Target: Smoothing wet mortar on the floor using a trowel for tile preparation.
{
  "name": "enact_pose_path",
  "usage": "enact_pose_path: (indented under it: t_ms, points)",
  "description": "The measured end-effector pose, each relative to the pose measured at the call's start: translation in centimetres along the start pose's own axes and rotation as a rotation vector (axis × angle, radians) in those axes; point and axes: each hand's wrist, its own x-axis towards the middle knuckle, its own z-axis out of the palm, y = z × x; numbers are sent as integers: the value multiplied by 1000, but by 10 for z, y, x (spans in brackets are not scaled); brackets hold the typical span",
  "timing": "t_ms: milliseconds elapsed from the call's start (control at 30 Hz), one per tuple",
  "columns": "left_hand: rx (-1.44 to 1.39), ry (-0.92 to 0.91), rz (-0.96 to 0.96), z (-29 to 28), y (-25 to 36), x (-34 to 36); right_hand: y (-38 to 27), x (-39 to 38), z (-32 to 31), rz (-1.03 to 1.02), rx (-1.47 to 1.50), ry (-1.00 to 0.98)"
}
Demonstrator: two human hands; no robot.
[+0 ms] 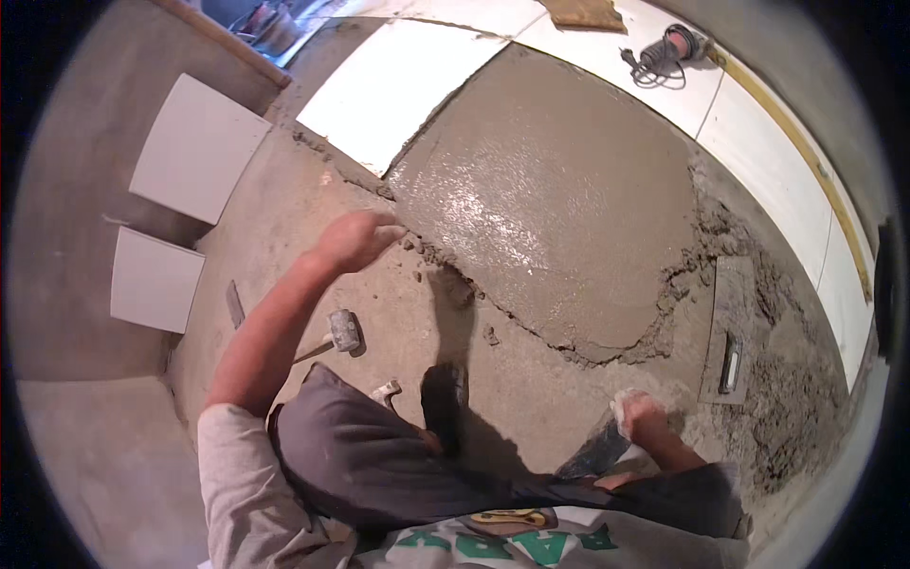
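Observation:
My left hand (360, 239) hovers by the near left edge of a wet grey mortar bed (569, 180), its fingers curled together. Whether anything is pinched in them is hidden. Low on the right, my right hand (646, 419) is closed beside my dark shoe (595, 449); its fingertips look whitish, and I cannot make out anything held. A white tile (398, 85) lies against the mortar's far left edge. To the right of the mortar rests a flat metal trowel (728, 322) with a dark handle.
A mallet (343, 332) and a hammer (387, 391) lie near my left knee. Tiles (199, 147) lean on the left wall. Loose mortar (787, 398) covers the right side. Beyond are a corded power tool (675, 45) and a long yellow level (796, 142) on laid tiles.

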Motion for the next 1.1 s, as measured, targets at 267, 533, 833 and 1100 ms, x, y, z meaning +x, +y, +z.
enact_pose_path:
  t_ms: [267,533,833,1100]
  points:
    - [62,-347,278,58,64,32,-1,-4,-6,-195,-426,192]
    - [94,-248,218,55,47,37,-5,6,-31,-153,-361,342]
    - [79,-323,311,91,20,29,11,35,-93,340,5,216]
    - [34,-317,349,96,23,36,8,30,-85,414,-90,55]
